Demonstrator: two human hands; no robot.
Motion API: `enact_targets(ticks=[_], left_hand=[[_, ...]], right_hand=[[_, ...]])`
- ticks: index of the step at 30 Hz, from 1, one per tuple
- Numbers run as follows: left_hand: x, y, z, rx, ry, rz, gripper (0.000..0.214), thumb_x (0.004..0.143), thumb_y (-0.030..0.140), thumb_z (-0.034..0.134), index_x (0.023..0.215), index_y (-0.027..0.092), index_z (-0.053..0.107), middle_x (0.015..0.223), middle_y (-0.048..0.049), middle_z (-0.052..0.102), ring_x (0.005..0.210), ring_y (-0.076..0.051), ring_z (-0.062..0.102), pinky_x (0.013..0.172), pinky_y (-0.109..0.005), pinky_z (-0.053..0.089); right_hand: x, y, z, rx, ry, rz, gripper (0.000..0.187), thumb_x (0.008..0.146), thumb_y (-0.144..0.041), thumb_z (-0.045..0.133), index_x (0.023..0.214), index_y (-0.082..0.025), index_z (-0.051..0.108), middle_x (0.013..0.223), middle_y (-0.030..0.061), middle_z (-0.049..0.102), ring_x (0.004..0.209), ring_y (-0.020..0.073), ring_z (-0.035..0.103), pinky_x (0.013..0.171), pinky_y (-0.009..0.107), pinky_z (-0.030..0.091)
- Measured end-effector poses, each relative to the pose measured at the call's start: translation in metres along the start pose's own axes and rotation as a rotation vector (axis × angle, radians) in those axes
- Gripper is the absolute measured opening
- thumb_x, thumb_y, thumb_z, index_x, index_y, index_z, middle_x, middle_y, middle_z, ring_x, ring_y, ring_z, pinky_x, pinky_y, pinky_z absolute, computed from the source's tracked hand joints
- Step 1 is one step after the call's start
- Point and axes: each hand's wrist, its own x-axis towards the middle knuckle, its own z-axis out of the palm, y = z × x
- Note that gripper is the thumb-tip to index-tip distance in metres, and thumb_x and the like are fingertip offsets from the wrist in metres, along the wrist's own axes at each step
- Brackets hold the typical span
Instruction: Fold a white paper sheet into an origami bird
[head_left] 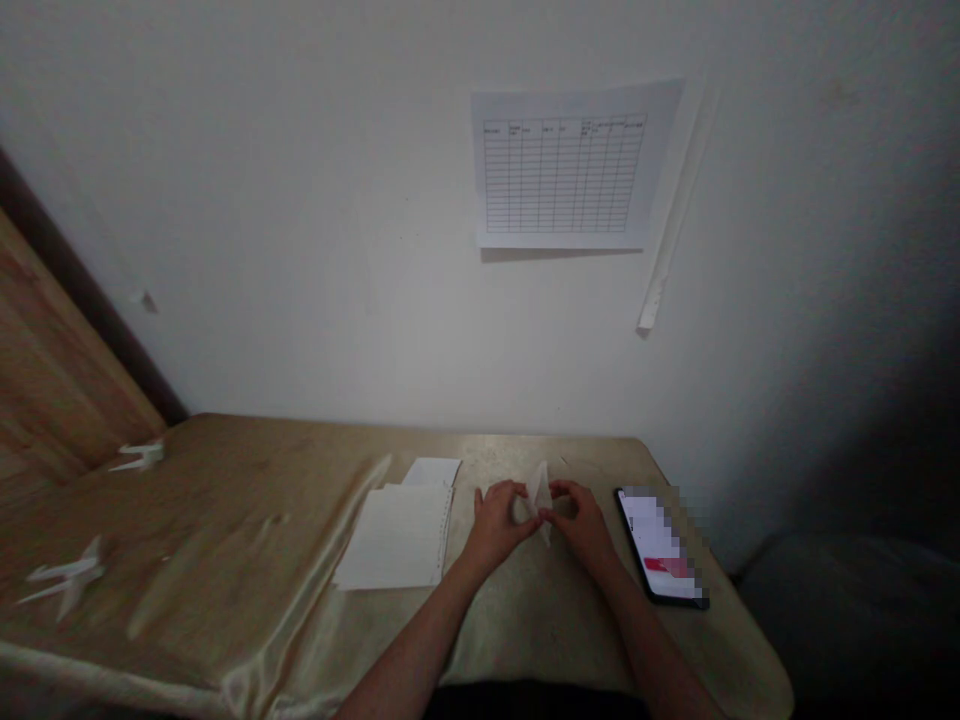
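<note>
Between my two hands stands a small piece of folded white paper [543, 488], pointed at top and bottom. My left hand [499, 518] pinches it from the left with thumb and fingers. From the right, my right hand [581, 517] grips the same paper, the thumbs nearly meeting at its lower middle. Left of my left hand lies a stack of lined paper sheets [397, 537], with a smaller white sheet [433, 471] partly under its far edge. To the right of my right hand a phone [660, 550] rests face up with its screen lit.
Two folded paper figures lie on the table's left side, a nearer one [71, 575] and a farther one [142, 456]. The table cover [247, 520] has a raised wrinkle left of the sheets. Behind, a printed grid sheet [562, 170] hangs on the wall.
</note>
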Motion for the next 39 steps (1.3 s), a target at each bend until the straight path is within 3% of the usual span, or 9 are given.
enact_targets(ticks=[13, 24, 32, 39], left_hand=[[-0.001, -0.003, 0.002, 0.008, 0.003, 0.017, 0.040, 0.077, 0.038, 0.076, 0.112, 0.027, 0.061, 0.128, -0.0052, 0.064, 0.129, -0.029, 0.050, 0.116, -0.066, 0.009], [-0.001, 0.001, -0.005, -0.024, -0.064, -0.004, 0.044, 0.076, 0.022, 0.069, 0.118, 0.029, 0.059, 0.136, -0.0051, 0.059, 0.137, -0.030, 0.042, 0.117, -0.069, 0.003], [0.003, 0.001, -0.014, -0.005, -0.136, -0.061, 0.051, 0.077, 0.017, 0.059, 0.126, 0.030, 0.059, 0.140, -0.0045, 0.057, 0.139, -0.027, 0.039, 0.118, -0.066, 0.000], [0.005, -0.002, -0.017, -0.001, -0.080, -0.096, 0.045, 0.078, 0.015, 0.058, 0.119, 0.032, 0.065, 0.132, -0.0017, 0.065, 0.131, -0.025, 0.049, 0.118, -0.064, 0.003]], right_hand=[[0.001, 0.003, 0.001, -0.021, 0.008, -0.014, 0.033, 0.064, -0.036, 0.075, 0.094, -0.023, 0.068, 0.101, 0.0058, 0.069, 0.101, 0.0257, 0.061, 0.093, 0.040, 0.046], [0.002, 0.005, -0.003, -0.046, -0.018, -0.044, 0.021, 0.078, -0.035, 0.061, 0.093, -0.023, 0.068, 0.096, 0.0060, 0.070, 0.095, 0.0241, 0.063, 0.090, 0.040, 0.048], [0.003, 0.013, -0.004, -0.129, -0.006, -0.154, 0.030, 0.081, -0.031, 0.057, 0.106, -0.020, 0.069, 0.101, 0.0076, 0.069, 0.100, 0.0243, 0.060, 0.096, 0.042, 0.046], [0.002, 0.011, -0.006, -0.205, -0.128, -0.220, 0.048, 0.086, -0.024, 0.052, 0.134, -0.024, 0.058, 0.101, 0.0061, 0.067, 0.101, 0.0239, 0.056, 0.097, 0.041, 0.044]])
